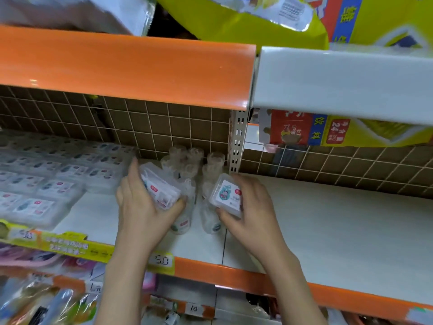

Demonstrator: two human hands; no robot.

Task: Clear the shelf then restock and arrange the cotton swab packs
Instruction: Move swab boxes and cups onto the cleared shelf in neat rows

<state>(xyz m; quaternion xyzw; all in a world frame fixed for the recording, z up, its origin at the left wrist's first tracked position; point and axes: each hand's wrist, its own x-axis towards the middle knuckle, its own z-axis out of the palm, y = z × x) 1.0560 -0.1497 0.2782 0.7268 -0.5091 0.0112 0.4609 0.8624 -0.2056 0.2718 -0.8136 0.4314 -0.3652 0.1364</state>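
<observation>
Evidently mid-restock, the left hand [140,202] clamps several clear swab boxes [160,188] over the white shelf [328,221], while the right hand [248,205] pinches one labelled box [226,195] beside the round tubs [187,165], probably aligning rows.

The yellow price tag [162,261] on the shelf edge says "5.0", a lower tag [194,308] says "10", and the red box [337,130] shows "24"

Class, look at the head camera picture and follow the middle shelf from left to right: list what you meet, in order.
Stacked flat packs → left hand gripping a clear pack → clear bottles → right hand holding a small clear box → bare white shelf.
</observation>
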